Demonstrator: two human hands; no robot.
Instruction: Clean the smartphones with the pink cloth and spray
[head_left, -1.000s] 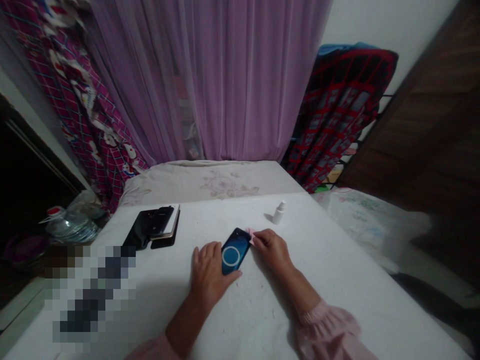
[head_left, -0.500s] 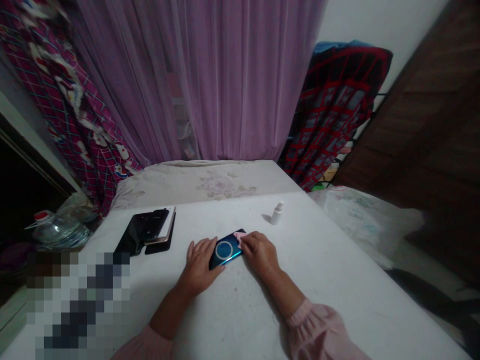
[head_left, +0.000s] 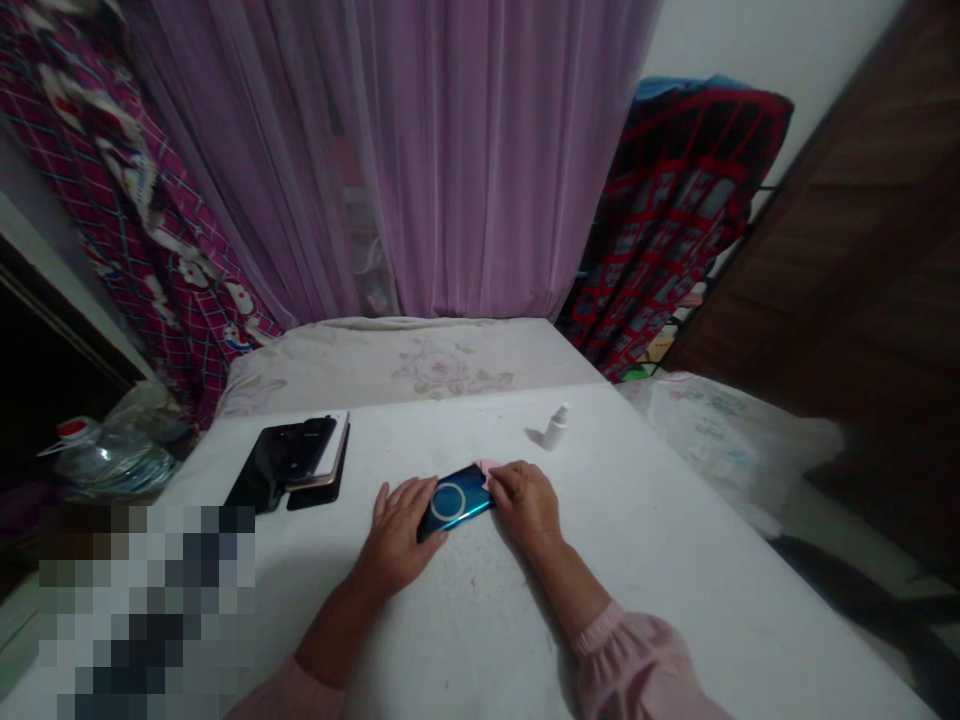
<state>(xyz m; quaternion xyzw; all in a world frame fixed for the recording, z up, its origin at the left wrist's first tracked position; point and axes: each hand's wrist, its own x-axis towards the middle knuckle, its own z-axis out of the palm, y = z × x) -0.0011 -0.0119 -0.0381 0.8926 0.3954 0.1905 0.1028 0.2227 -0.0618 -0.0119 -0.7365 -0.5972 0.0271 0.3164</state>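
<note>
Steadies a phone (head_left: 457, 502) on the desk (head_left: 637, 540), between both hands, with the ringed blue face up. Grips the left end in the left hand (head_left: 399, 537), spanning from far edge to near. Pinches a pink cloth (head_left: 486, 472) in the closed right hand (head_left: 529, 505), at the far right corner of the phone. Lies to the left of the right hand and to the right of the left. Slants in long axis from the left hand, near left, toward the cloth, far right. Nearer with the left hand, in plain contact; cannot tell contact between right hand and phone. Shows a bottle (head_left: 555, 430) beyond the right hand, a stack (head_left: 309, 450) of dark phones well apart to the left.
</note>
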